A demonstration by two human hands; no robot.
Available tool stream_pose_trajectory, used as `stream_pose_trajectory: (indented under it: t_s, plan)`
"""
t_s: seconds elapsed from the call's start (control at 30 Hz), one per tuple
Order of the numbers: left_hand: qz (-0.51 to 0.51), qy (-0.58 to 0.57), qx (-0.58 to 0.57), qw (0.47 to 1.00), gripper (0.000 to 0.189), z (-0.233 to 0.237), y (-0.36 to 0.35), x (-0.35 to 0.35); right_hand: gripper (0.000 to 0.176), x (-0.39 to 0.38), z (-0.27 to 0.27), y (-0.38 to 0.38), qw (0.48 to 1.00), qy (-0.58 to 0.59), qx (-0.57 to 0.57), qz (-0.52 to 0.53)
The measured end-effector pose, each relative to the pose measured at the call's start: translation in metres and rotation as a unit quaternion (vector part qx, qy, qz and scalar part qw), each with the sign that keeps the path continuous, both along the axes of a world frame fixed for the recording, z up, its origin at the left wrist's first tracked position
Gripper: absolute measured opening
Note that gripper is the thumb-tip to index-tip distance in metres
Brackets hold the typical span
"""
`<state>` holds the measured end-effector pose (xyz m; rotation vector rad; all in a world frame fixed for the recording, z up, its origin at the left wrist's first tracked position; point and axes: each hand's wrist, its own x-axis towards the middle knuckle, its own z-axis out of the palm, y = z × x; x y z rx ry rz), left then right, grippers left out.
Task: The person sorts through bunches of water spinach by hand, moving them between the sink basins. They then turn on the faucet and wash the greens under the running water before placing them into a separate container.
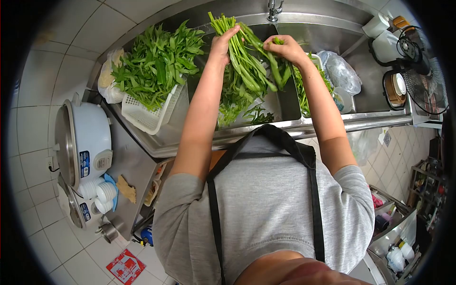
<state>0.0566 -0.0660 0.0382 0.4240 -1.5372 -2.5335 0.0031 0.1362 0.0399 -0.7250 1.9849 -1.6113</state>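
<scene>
Over the steel sink (288,102), my left hand (221,46) is closed around a bunch of long green stems (241,59), whose leaves hang down into the left basin. To its right, my right hand (285,49) has its fingers pinched on a leafy green stalk (273,64) beside the bunch. Loose greens (232,104) lie in the basin below. A white perforated basket (147,118) heaped with leafy greens (159,61) stands left of the sink. More greens (304,92) sit in a white basket under my right forearm.
A faucet (272,12) rises at the sink's back edge. Plastic bags (342,71), a fan (422,71) and containers (380,26) are on the right. Two rice cookers, one large (90,137), and stacked white bowls (105,192) stand at the left.
</scene>
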Motion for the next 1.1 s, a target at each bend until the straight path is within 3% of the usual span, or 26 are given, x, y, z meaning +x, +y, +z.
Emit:
stream_pose_trajectory:
  t_s: [0.2, 0.33, 0.4, 0.5, 0.57, 0.67, 0.73, 0.8, 0.87, 1.0, 1.1]
  plan:
    - [-0.017, 0.029, -0.037, 0.999, 0.025, -0.004, -0.004, 0.005, 0.023, 0.001, -0.013, -0.006, 0.998, 0.047, -0.031, 0.039]
    - [0.014, 0.014, -0.063, 0.998, 0.021, -0.006, -0.001, 0.012, 0.027, -0.001, 0.002, -0.018, 0.998, 0.055, 0.037, -0.007]
    - [0.028, 0.042, -0.075, 0.996, 0.021, -0.008, 0.003, 0.012, 0.026, 0.009, 0.003, -0.031, 0.966, 0.248, 0.067, -0.015]
    - [0.033, 0.04, -0.074, 0.996, 0.022, -0.011, 0.002, 0.013, 0.023, 0.006, 0.001, -0.036, 0.969, 0.214, 0.12, -0.011]
    - [0.054, 0.043, -0.083, 0.994, 0.025, -0.012, 0.0, 0.014, 0.022, -0.007, -0.009, -0.033, 0.982, 0.176, 0.012, -0.06]
    - [0.062, 0.031, -0.074, 0.995, 0.027, -0.015, -0.009, 0.018, 0.023, -0.019, -0.01, -0.024, 0.988, 0.137, 0.011, -0.073]
    - [0.066, 0.029, -0.068, 0.995, 0.027, -0.016, -0.013, 0.021, 0.026, -0.021, -0.005, -0.019, 0.978, 0.165, 0.074, -0.1]
    - [0.066, 0.016, -0.066, 0.996, 0.027, -0.017, -0.015, 0.023, 0.031, -0.021, -0.004, -0.018, 0.919, 0.26, 0.274, -0.109]
    - [0.065, 0.016, -0.07, 0.995, 0.025, -0.018, -0.014, 0.022, 0.034, -0.018, -0.011, -0.021, 0.912, 0.305, 0.232, -0.145]
    - [0.035, 0.04, -0.108, 0.993, 0.023, -0.012, 0.002, 0.026, 0.025, 0.006, 0.004, -0.045, 0.982, 0.175, 0.066, -0.034]
    - [0.024, 0.037, -0.098, 0.994, 0.024, -0.018, 0.0, 0.022, 0.027, 0.002, -0.002, -0.053, 0.969, 0.213, 0.113, -0.049]
